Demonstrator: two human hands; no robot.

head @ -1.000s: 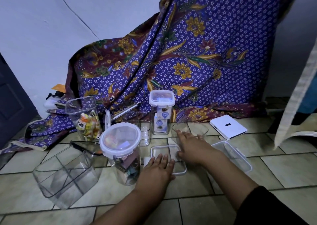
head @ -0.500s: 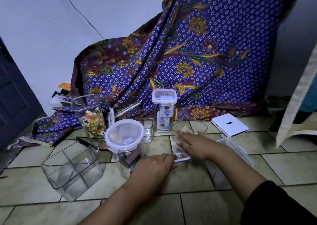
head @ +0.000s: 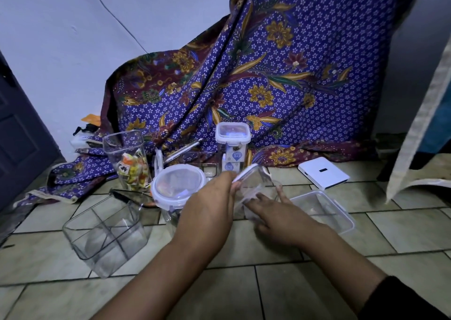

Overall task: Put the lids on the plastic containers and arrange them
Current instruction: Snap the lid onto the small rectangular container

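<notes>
My left hand (head: 210, 207) grips a clear rectangular lid (head: 251, 177) by its near edge and holds it tilted above the floor. My right hand (head: 275, 212) rests on a small clear container (head: 253, 197) just under that lid. A round lidded jar (head: 179, 188) stands left of my left hand. Behind it stand a tall lidded jar (head: 233, 146) and an open jar of wrapped candies (head: 129, 163). An open divided container (head: 107, 231) sits at the front left. A flat clear container with a white-rimmed lid (head: 324, 210) lies to the right.
A purple batik cloth (head: 268, 75) drapes against the wall behind the containers. A white flat box (head: 323, 173) lies on the tiled floor at the right. A dark door (head: 22, 136) is at the far left, and a pale fabric strip (head: 424, 114) hangs at the right.
My left hand picked the clear lid up off the floor and tilted it upward. My right hand drew back onto the small container below it.
</notes>
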